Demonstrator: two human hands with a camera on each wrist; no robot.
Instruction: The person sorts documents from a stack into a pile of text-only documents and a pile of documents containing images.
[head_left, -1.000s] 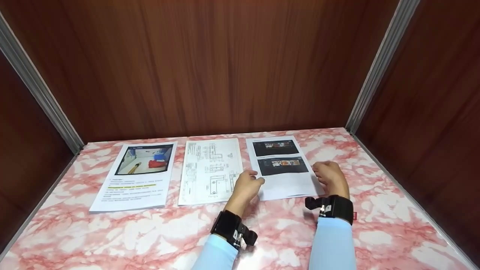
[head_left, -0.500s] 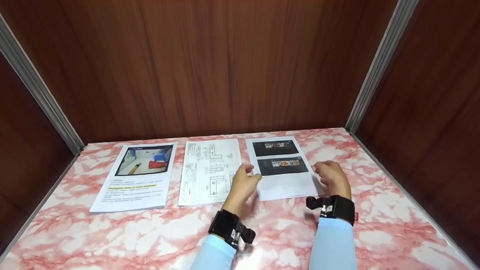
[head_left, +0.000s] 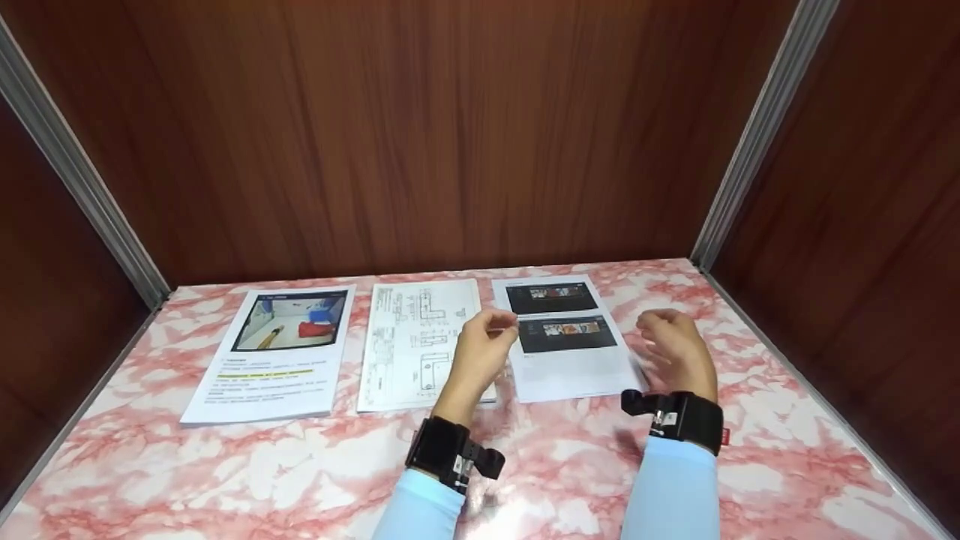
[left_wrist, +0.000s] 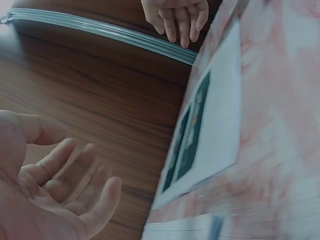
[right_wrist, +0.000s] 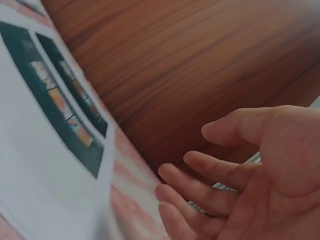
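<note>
A paper stack with two dark screenshots (head_left: 568,375) lies flat at the right of the row. My left hand (head_left: 484,352) is raised over the gap between it and the middle stack, fingers loosely bent with nothing in them. In the left wrist view that hand (left_wrist: 55,190) has its palm showing. Just off the right edge of the screenshot stack hovers my right hand (head_left: 679,349), its fingers relaxed and apart. The right wrist view shows the right hand (right_wrist: 225,185) holding nothing. Partly behind my left hand lies a stack with technical drawings (head_left: 390,352).
At the left lies a third paper stack (head_left: 262,390) with a photo and a yellow-highlighted line. The red-and-white marbled table (head_left: 300,480) is bounded by a wood-grain back panel (head_left: 450,150) and side panels with metal corner posts.
My left hand has lifted and moved left and away from the screenshot stack's edge. My right hand has drawn slightly right, off that stack. The papers stay in place.
</note>
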